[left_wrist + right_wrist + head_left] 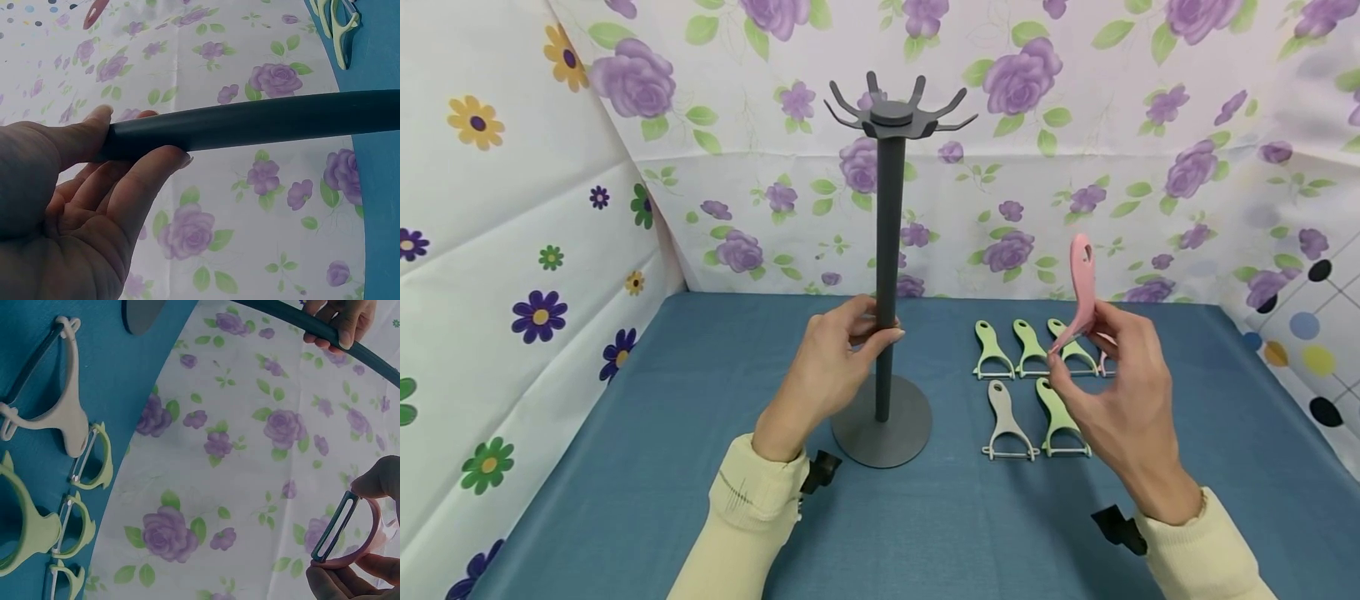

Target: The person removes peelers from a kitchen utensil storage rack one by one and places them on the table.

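Observation:
A dark grey stand (890, 225) with a round base and a ring of upturned hooks (895, 117) rises upright from the table. My left hand (827, 362) holds its pole, thumb on one side and fingers on the other; the left wrist view shows this pole (262, 122) close up. Off to the right, my right hand (1123, 392) pinches a pink peeler (1082, 275) by its head, handle upward, above the table. In the right wrist view the peeler's blade (336, 526) spans between thumb and fingers. Part of its head is hidden by the hand.
Several green peelers (988, 350), a pale beige peeler (1002, 421) and a partly hidden pink one (1103, 364) lie in two rows on the blue tablecloth (955, 533). A flowered cloth (737, 208) hangs behind; patterned sheets border both sides.

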`<state>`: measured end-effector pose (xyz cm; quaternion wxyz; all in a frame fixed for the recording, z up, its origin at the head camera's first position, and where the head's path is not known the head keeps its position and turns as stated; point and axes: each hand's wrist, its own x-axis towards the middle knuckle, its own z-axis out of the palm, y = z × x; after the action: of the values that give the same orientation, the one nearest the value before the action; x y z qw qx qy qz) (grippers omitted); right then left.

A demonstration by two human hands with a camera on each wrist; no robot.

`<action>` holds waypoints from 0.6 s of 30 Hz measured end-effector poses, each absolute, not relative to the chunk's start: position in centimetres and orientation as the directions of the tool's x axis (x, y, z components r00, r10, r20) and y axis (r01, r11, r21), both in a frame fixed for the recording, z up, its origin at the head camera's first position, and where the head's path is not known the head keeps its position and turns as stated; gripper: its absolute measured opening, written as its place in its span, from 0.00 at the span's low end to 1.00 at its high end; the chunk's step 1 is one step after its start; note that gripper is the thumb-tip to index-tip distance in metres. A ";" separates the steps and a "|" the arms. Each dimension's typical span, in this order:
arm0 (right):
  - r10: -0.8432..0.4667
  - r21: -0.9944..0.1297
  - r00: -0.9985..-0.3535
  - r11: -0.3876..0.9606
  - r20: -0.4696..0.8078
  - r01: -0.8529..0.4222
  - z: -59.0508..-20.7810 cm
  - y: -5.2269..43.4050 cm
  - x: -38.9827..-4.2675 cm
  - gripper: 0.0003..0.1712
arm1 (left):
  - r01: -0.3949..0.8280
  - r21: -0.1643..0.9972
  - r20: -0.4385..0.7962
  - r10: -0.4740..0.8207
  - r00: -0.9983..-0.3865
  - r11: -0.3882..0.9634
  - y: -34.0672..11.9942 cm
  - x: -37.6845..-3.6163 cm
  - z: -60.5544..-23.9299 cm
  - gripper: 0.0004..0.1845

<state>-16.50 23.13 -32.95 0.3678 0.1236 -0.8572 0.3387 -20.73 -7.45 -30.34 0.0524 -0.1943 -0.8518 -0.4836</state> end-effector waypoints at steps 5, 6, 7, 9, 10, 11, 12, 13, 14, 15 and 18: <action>0.037 -0.487 -0.703 0.747 0.711 -0.453 -33.2 23.6 -16.4 0.42 | 0.380 0.803 0.276 0.278 -0.920 0.459 -7.4 -20.6 -30.2 0.14; 0.036 -0.487 -0.703 0.747 0.710 -0.453 -33.3 23.6 -16.4 0.42 | 0.379 0.805 0.276 0.278 -0.920 0.457 -7.3 -20.6 -30.2 0.14; 0.035 -0.486 -0.706 0.750 0.707 -0.450 -33.3 23.7 -16.3 0.42 | 0.379 0.807 0.276 0.278 -0.920 0.453 -7.3 -20.6 -30.2 0.14; 0.033 -0.483 -0.712 0.757 0.702 -0.441 -33.5 23.9 -16.3 0.42 | 0.379 0.812 0.277 0.279 -0.920 0.443 -7.3 -20.6 -30.3 0.14; 0.032 -0.481 -0.715 0.761 0.698 -0.435 -33.6 24.0 -16.2 0.42 | 0.380 0.814 0.279 0.279 -0.919 0.438 -7.3 -20.6 -30.3 0.14; 0.033 -0.479 -0.718 0.766 0.695 -0.428 -33.7 24.1 -16.2 0.42 | 0.380 0.816 0.280 0.278 -0.919 0.435 -7.3 -20.6 -30.3 0.14; 0.034 -0.478 -0.720 0.770 0.693 -0.423 -33.7 24.2 -16.1 0.42 | 0.381 0.816 0.281 0.278 -0.918 0.434 -7.3 -20.6 -30.4 0.14; 0.035 -0.476 -0.722 0.774 0.691 -0.418 -33.8 24.3 -16.1 0.42 | 0.383 0.816 0.283 0.279 -0.918 0.433 -7.3 -20.5 -30.4 0.14; 0.037 -0.475 -0.722 0.776 0.691 -0.415 -33.8 24.4 -16.0 0.42 | 0.384 0.817 0.284 0.280 -0.917 0.430 -7.3 -20.5 -30.4 0.14; 0.038 -0.474 -0.722 0.778 0.691 -0.413 -33.9 24.5 -16.0 0.42 | 0.385 0.817 0.285 0.280 -0.917 0.429 -7.2 -20.5 -30.4 0.14; 0.038 -0.475 -0.719 0.775 0.693 -0.417 -34.0 24.8 -15.9 0.43 | 0.382 0.819 0.282 0.278 -0.918 0.429 -7.2 -20.5 -30.5 0.15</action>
<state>-15.88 24.77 -34.00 0.3584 0.1088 -0.8712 0.3175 -20.54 -7.19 -30.47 0.0522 -0.1954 -0.8437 -0.4972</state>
